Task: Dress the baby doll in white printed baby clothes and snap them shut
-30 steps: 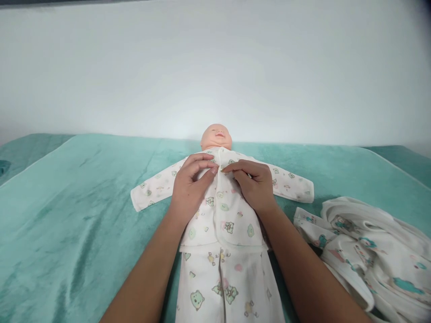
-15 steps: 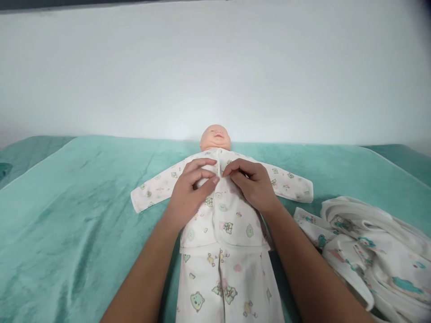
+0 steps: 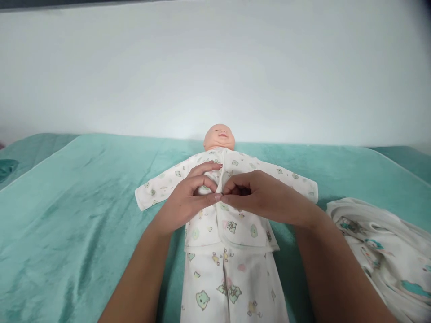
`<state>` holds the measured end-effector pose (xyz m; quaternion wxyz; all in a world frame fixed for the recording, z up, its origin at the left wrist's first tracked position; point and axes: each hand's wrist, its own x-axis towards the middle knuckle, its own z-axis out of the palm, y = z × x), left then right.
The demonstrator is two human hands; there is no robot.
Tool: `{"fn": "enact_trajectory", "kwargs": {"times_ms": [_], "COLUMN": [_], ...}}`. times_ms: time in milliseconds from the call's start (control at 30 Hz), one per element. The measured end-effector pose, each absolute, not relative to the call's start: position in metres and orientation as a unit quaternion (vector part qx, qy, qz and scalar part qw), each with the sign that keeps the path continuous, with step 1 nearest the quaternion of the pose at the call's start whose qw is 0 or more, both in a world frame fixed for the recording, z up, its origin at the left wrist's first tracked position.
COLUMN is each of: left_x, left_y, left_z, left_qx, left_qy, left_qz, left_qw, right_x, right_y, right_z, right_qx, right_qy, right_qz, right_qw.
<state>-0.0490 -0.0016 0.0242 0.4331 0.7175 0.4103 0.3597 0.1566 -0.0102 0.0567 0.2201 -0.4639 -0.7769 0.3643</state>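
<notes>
A baby doll lies on its back, dressed in a white printed jacket and matching trousers. Both sleeves stretch out to the sides. At the chest, my left hand pinches the jacket's front edge between thumb and index finger, with other fingers resting on the cloth. My right hand is closed on the same front edge, its thumb and fingertips meeting the left thumb. Whatever fastener lies between the fingertips is hidden.
A crumpled white cloth with teal prints lies at the right. Under everything spreads a teal plush blanket, wrinkled on the left. A pale wall rises behind the doll's head.
Both hands have moved a little down the jacket front. My right hand has turned sideways and its fingertips now meet my left thumb at the edge. The view has shifted slightly.
</notes>
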Motion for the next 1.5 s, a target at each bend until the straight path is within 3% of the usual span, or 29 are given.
{"fn": "enact_trajectory", "kwargs": {"times_ms": [267, 667, 867, 1500], "left_x": [-0.048, -0.052, -0.051, -0.06], "left_y": [-0.003, -0.002, -0.001, 0.001], "left_z": [0.031, 0.027, 0.021, 0.027], "left_qx": [0.688, 0.675, 0.691, 0.746], "left_qy": [0.419, 0.376, 0.362, 0.383], "left_qz": [0.359, 0.381, 0.388, 0.306], "left_qw": [0.472, 0.507, 0.491, 0.45], "right_x": [0.146, 0.147, 0.154, 0.151], "right_y": [-0.018, -0.014, -0.008, -0.01], "right_z": [0.065, 0.063, 0.06, 0.063], "right_qx": [-0.54, -0.533, -0.488, -0.509], "right_qy": [-0.735, -0.723, -0.712, -0.716], "right_qz": [0.374, 0.406, 0.468, 0.445], "right_qw": [0.166, 0.17, 0.188, 0.172]}}
